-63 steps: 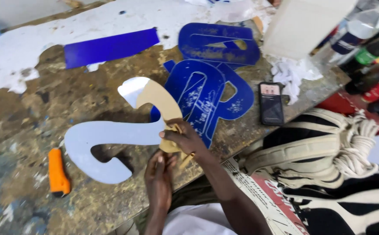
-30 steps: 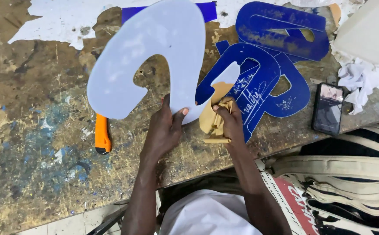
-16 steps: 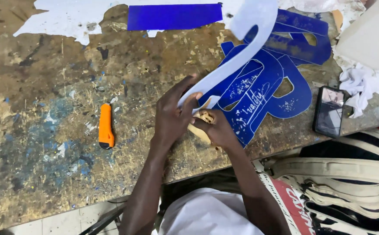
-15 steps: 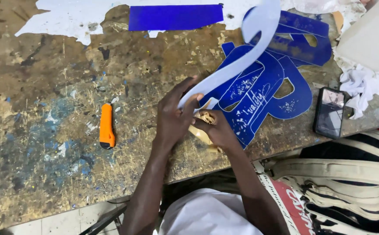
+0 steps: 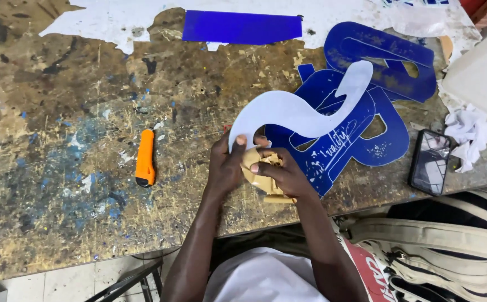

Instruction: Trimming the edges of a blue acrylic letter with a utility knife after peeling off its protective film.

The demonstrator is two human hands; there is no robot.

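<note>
The left hand [image 5: 226, 168] is closed on the near end of the pale blue S-shaped cutout [image 5: 302, 109], thumb on top at its edge. The right hand [image 5: 282, 173] is curled tight around a wad of tan backing paper [image 5: 260, 173] just beside that same end. The cutout rises away from the hands and overhangs the dark blue letter shapes [image 5: 360, 128] lying on the worn workbench [image 5: 59, 196].

Risk: the cutout is gripped at one end only, so its far tip could sag and scrape the dark blue faces below.

Risk: the tan paper could tear short if the pull runs across the narrow curve.

An orange utility knife [image 5: 145, 158] lies left of the hands, well apart. A phone [image 5: 429, 169] sits at the right, near the bench edge; a stray elbow could knock it off. A blue rectangular strip [image 5: 242, 27] lies at the far side.
</note>
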